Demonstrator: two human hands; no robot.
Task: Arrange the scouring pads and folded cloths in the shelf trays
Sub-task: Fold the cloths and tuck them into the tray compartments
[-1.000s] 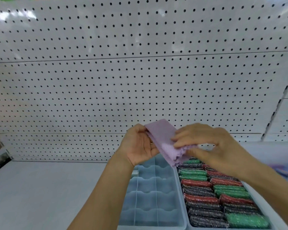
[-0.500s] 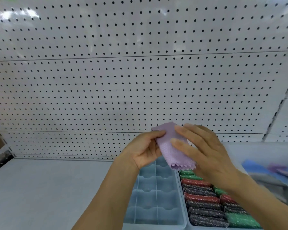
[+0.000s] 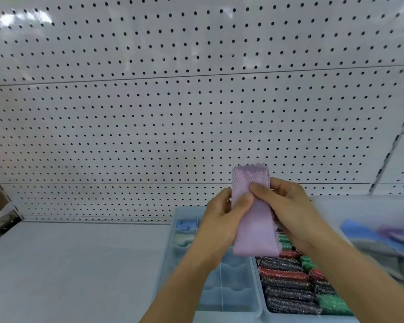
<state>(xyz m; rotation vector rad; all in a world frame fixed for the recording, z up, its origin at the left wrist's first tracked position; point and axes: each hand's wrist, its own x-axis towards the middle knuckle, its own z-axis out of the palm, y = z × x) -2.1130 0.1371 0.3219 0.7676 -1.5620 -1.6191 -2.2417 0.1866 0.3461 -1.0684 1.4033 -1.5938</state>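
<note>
Two hands hold a folded pink cloth upright over the shelf trays.

A white pegboard (image 3: 196,108) fills the back, with the pale shelf (image 3: 68,264) below it. On the shelf sit two light blue trays side by side: the left tray (image 3: 231,287) has scalloped compartments, with a blue cloth (image 3: 186,224) and a pale green cloth (image 3: 184,238) in its far-left cells; the right tray (image 3: 258,276) is packed with rows of red, green and dark glittery pads (image 3: 287,285). Blurred blue and purple cloths (image 3: 383,233) lie at the right edge. The pink cloth (image 3: 254,217) is above the trays, touching neither. The left hand (image 3: 222,220) grasps its left edge, thumb on front; the right hand (image 3: 289,206) pinches its right side.
</note>
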